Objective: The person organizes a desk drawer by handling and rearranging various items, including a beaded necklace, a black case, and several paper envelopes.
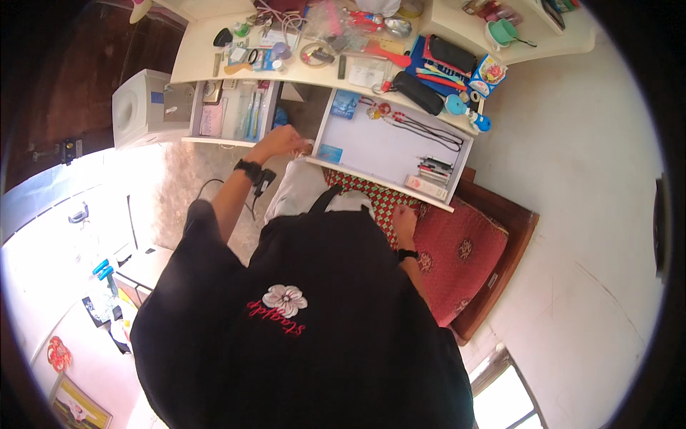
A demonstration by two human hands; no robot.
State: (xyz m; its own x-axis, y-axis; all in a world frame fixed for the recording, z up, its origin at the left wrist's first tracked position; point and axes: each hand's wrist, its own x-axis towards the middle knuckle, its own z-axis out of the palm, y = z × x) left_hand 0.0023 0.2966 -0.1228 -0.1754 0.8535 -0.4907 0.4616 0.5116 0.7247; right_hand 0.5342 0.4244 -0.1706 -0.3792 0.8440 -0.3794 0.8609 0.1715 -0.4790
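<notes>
My left hand (281, 141) is between two pulled-out drawers, fingers bent, close to the front left corner of the right drawer (370, 142). A small pale item (306, 149) shows at its fingertips; whether it is held cannot be made out. Inside the right drawer lie blue cards (330, 153), beaded necklaces on black cords (423, 128), several pens (435, 168) and a small pink-and-white box (426, 186). The left drawer (231, 141) contains toothbrushes (253, 115) and pink paper (213, 118). Lower right, my right hand (405, 220) is curled beside the red cushion (455, 252), with nothing visible in it.
The cream desk (201, 67) above is cluttered with a black pencil case (418, 92), a red-handled spoon (394, 58), tape and bags. A white appliance (142, 110) stands left. A wooden chair frame (514, 257) and a wall (579, 161) bound the right side.
</notes>
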